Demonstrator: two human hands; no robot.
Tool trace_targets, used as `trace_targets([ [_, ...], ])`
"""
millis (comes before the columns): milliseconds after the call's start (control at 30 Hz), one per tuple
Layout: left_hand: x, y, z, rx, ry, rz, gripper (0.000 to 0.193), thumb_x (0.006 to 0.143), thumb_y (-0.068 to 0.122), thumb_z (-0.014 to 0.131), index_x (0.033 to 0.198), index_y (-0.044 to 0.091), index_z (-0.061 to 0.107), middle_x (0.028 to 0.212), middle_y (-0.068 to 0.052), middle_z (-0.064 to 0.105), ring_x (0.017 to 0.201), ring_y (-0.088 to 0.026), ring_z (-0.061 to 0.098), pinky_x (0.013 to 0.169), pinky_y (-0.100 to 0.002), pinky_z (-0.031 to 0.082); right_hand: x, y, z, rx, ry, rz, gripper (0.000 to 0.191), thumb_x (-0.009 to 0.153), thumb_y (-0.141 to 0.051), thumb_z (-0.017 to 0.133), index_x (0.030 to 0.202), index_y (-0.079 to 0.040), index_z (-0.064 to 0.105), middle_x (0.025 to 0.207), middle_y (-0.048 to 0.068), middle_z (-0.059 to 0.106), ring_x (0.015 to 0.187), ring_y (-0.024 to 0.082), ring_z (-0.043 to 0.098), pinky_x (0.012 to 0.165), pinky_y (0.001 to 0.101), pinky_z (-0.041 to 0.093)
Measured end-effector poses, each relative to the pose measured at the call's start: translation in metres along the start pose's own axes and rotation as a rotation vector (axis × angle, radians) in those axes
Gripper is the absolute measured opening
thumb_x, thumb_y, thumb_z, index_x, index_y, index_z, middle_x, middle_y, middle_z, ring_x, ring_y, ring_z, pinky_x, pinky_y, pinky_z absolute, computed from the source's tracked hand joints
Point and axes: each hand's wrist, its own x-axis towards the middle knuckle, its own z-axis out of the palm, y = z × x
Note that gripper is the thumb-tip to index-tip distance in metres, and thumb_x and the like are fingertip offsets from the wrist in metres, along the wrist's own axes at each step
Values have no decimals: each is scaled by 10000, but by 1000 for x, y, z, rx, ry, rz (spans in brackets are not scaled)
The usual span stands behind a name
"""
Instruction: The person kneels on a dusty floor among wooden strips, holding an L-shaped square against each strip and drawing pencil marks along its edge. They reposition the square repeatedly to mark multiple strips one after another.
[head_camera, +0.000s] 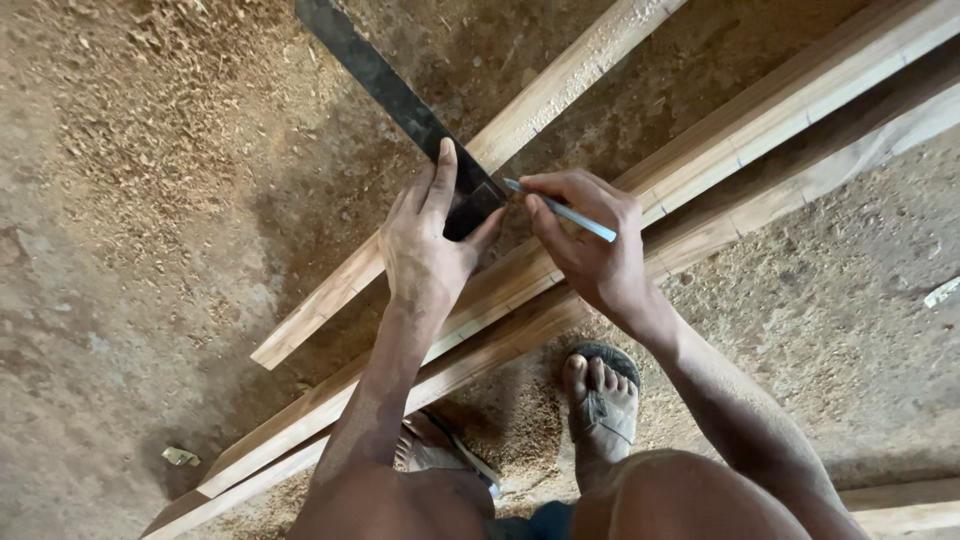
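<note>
My left hand (432, 238) presses a dark metal square (395, 100) down where its blade meets a long wooden plank (760, 120). The blade runs up and to the left from under my fingers. My right hand (590, 240) grips a light blue pencil (565, 212) with its tip against the square's edge, right beside my left thumb. Both hands almost touch over the plank.
Several long planks lie side by side, running from the bottom left to the top right. A thinner strip (560, 85) crosses under the square. Sawdust covers the dirt floor (130, 150). My sandalled feet (600, 400) stand just below the planks. Another board (900, 505) lies at the bottom right.
</note>
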Motion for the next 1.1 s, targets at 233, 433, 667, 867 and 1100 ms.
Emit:
trace_targets([
  [233, 0, 3, -2, -103, -44, -59, 928, 786, 286, 957, 1558, 125, 468, 1298, -182, 692, 1085, -310, 721, 933, -403, 597, 0, 3, 0, 8, 16, -23, 147, 1001, -45, 716, 1136, 13, 719, 1034, 158, 754, 912, 201, 751, 783, 307, 578],
  [433, 0, 3, -3, -111, -23, -22, 934, 781, 259, 966, 1551, 97, 463, 1313, -219, 667, 1135, -347, 702, 959, -416, 590, 0, 5, 0, 23, 0, 8, 142, 1004, -48, 717, 1132, 14, 722, 1003, 148, 755, 871, 189, 744, 752, 304, 567],
  [667, 1, 1, -2, -122, -37, -28, 929, 783, 247, 963, 1553, 110, 462, 1311, -210, 669, 1134, -318, 715, 956, -396, 605, 1, 5, 0, 49, 10, -64, 138, 1028, -53, 707, 1152, 9, 711, 1040, 144, 758, 916, 178, 753, 763, 297, 599],
  [867, -2, 0, -3, -148, -51, -42, 942, 801, 234, 956, 1578, 153, 430, 1296, -180, 685, 1114, -280, 725, 943, -372, 617, 2, 5, -1, 35, 10, -41, 133, 1017, -48, 707, 1133, 19, 713, 996, 142, 752, 862, 188, 744, 729, 305, 572],
  [1100, -1, 2, -4, -140, -25, -16, 951, 780, 230, 962, 1567, 131, 439, 1319, -192, 673, 1136, -310, 716, 948, -388, 613, 2, 6, 1, 33, 17, -10, 133, 1004, -46, 712, 1117, 23, 720, 966, 135, 748, 849, 187, 736, 736, 302, 562],
])
